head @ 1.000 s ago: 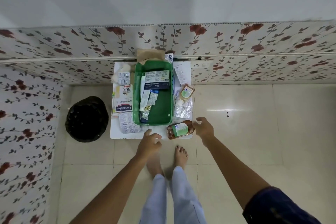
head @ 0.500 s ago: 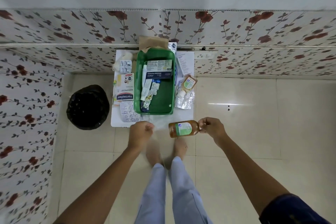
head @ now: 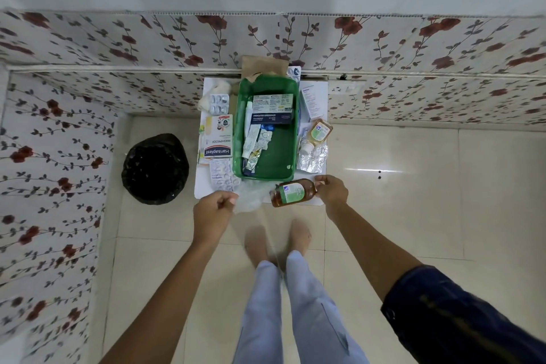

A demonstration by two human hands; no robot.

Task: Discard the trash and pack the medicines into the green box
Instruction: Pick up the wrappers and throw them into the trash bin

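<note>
The green box [head: 292, 127] sits on a small white table [head: 201, 186] and holds a dressings carton, tubes and foil strips. My right hand [head: 331, 190] grips the neck of a brown bottle [head: 291, 193] with a green label, held sideways just in front of the box's near edge. My left hand [head: 214, 205] is closed on a clear plastic wrapper [head: 251, 196] at the table's front edge. Left of the box lie a Hansaplast pack [head: 218, 151] and blister strips [head: 220, 176]. To its right are a small bottle [head: 317, 133] and a foil strip [head: 314, 161].
A bin with a black bag [head: 155, 168] stands on the floor left of the table. Floral wall panels close in the back and left. A brown paper bag [head: 264, 66] leans behind the box. My bare feet [head: 300, 235] are in front of the table.
My right hand picked the brown bottle up off the table and now holds it by the box's near edge. My left hand closed into a fist on the clear wrapper.
</note>
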